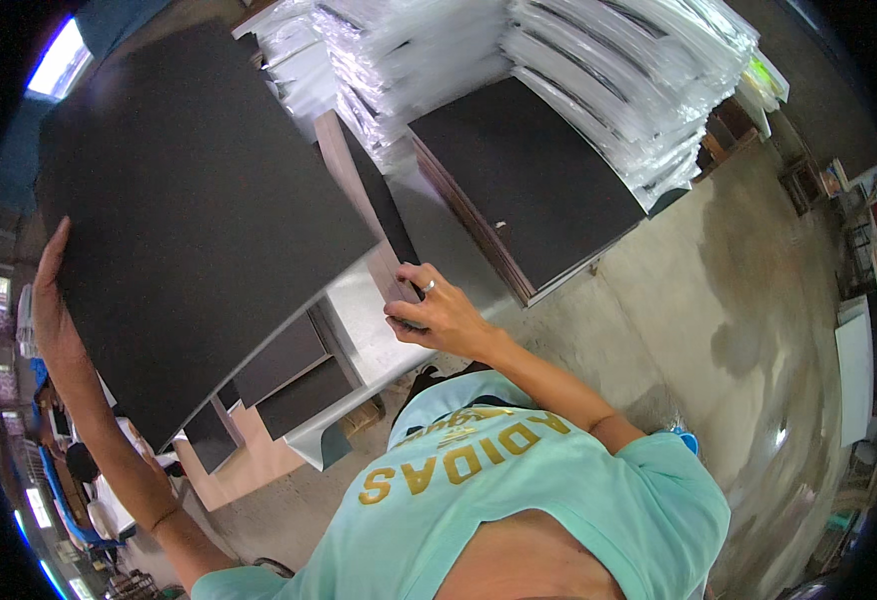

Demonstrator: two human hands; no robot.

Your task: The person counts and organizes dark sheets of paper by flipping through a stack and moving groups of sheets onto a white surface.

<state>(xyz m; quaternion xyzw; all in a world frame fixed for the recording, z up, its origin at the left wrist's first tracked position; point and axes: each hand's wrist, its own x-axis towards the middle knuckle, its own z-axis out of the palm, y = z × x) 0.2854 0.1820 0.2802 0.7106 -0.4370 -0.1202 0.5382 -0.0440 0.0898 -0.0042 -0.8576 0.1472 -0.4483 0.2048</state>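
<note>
Large flat black rectangular panel [209, 220]: tilted, at left.
Clear-plastic-wrapped white stacks [599, 90]: at the back.
Black-topped rectangular board stack [539, 180]: beside the wrapped stacks.
Long narrow black-and-brown strip [391, 215]: between panel and board stack.
Left hand [54, 310]: against panel's left edge; cannot tell whether it grips.
Right hand [449, 315]: fingers curled on strip's near end, well apart from the left.

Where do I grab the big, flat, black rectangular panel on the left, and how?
Come from the left and hold the panel by its left edge, where the left hand is. It looks broad and thin, so an edge should be easier to grip than its wide, flat face.
</note>
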